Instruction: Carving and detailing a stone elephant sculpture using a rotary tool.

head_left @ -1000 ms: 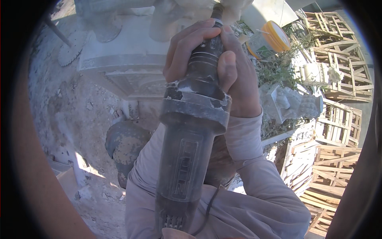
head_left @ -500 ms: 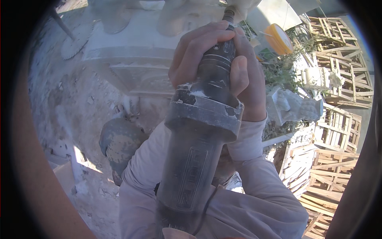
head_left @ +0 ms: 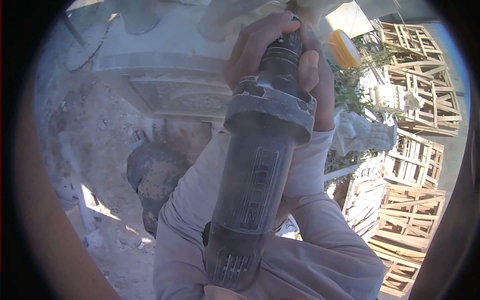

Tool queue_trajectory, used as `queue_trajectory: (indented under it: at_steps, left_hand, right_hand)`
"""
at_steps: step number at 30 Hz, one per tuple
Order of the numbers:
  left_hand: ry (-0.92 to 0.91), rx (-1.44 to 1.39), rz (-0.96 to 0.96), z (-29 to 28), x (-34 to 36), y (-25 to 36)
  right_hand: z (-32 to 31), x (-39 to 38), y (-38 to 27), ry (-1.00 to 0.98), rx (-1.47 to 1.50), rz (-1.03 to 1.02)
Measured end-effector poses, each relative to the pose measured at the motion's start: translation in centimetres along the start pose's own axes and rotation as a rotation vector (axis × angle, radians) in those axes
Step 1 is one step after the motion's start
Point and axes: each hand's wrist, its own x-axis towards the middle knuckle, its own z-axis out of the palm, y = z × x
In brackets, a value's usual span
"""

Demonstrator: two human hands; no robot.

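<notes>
Guiding the dark power tool [head_left: 257, 170] at the stone looks like the step in hand: it slants from about 6 o'clock toward 1 o'clock, with the left hand [head_left: 246, 50] and the right hand [head_left: 323, 85] both clamped around its narrow front end, fingers wrapped tight. That front end points at the pale stone carving [head_left: 215, 22] around 12 o'clock (whether the tip touches it, I cannot tell, since it is largely hidden). As I judge it, the next move calls for a firm two-handed hold and fine control of the tip.
</notes>
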Motion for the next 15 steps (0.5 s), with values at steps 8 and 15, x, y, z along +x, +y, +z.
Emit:
queue_trajectory:
  at_steps: [8,15]
  left_hand:
    - [-0.016,0.01,0.06,-0.4,0.0,0.0]
    - [-0.067,0.071,-0.065,-1.3,-0.6,1.5]
  right_hand:
    - [-0.4,0.8,-1.2,-0.072,0.437,0.446]
    - [-0.7,0.3,-2.6,-0.073,0.53,0.617]
